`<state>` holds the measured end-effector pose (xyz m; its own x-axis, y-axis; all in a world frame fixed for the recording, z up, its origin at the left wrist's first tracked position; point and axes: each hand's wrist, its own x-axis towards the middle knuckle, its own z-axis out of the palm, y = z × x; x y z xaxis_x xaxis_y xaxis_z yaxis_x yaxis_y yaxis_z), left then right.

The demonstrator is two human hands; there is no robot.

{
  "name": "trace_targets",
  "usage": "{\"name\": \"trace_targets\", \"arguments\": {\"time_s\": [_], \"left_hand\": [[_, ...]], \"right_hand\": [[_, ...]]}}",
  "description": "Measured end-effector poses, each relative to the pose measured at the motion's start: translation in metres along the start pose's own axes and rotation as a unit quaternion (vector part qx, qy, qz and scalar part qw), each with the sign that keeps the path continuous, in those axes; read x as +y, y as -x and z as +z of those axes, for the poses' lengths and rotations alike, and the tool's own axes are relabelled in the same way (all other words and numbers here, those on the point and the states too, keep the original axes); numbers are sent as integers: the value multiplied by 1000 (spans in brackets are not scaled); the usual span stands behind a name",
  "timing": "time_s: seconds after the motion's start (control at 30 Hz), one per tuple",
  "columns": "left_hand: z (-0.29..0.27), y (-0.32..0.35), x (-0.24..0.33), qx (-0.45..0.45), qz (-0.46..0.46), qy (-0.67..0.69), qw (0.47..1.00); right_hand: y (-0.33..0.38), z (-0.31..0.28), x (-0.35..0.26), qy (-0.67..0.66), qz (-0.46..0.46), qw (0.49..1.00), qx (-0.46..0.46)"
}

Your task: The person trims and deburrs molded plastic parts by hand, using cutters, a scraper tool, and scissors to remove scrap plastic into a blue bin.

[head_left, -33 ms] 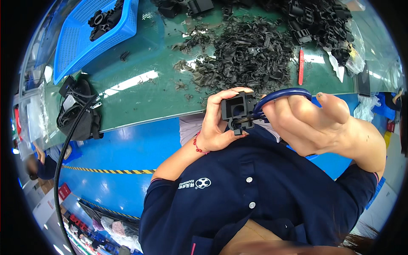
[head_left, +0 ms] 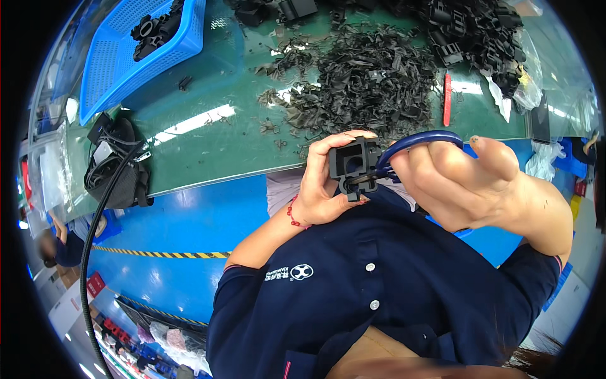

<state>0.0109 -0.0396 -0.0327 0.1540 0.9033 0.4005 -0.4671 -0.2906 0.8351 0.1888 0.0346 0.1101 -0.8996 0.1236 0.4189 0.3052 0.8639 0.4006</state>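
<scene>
A hollow, box-shaped black plastic part (head_left: 341, 163) is gripped in my left hand (head_left: 317, 197), fingers over its far edge and thumb along the near side. My right hand (head_left: 451, 186) is closed round the dark blue looped handles of a pair of scissors (head_left: 424, 137). The scissors' metal blades reach into the near right corner of the part, where their tips are partly hidden. Just beyond both hands, a wide heap of thin black plastic scraps (head_left: 372, 88) covers the green tabletop (head_left: 196, 155).
A blue perforated basket (head_left: 104, 79) with black parts stands at the far left. More black parts (head_left: 467, 31) are piled at the far right, near a red slim tool (head_left: 447, 100). A black pouch (head_left: 120, 180) with a cable (head_left: 95, 234) hangs at the table's left edge. Another person (head_left: 63, 246) is farther left.
</scene>
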Motion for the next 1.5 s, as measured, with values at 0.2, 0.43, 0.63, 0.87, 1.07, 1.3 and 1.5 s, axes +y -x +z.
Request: {"name": "trace_targets", "arguments": {"time_s": [0.2, 0.43, 0.63, 0.87, 1.07, 1.3, 1.5], "left_hand": [[1, -2, 1, -7, 7, -16, 1000], [1, -1, 0, 2, -11, 25, 1000], [-2, 1, -4, -1, -1, 23, 1000], [-1, -2, -8, 18, 14, -16, 1000], [4, -1, -4, 25, -34, 16, 999], [6, -2, -5, 23, -44, 33, 998], [4, -3, -5, 17, -30, -18, 999]], "right_hand": [[-5, 3, 9, -33, -43, 999, 4], [8, 14, 14, -123, -19, 992, -32], [21, 14, 28, -246, 147, 955, -73], [21, 4, 14, -81, 61, 992, -74], [10, -2, 5, 46, -13, 998, -33], [6, -4, 3, 80, -57, 995, -26], [5, -3, 2, 86, -64, 994, -24]]}}
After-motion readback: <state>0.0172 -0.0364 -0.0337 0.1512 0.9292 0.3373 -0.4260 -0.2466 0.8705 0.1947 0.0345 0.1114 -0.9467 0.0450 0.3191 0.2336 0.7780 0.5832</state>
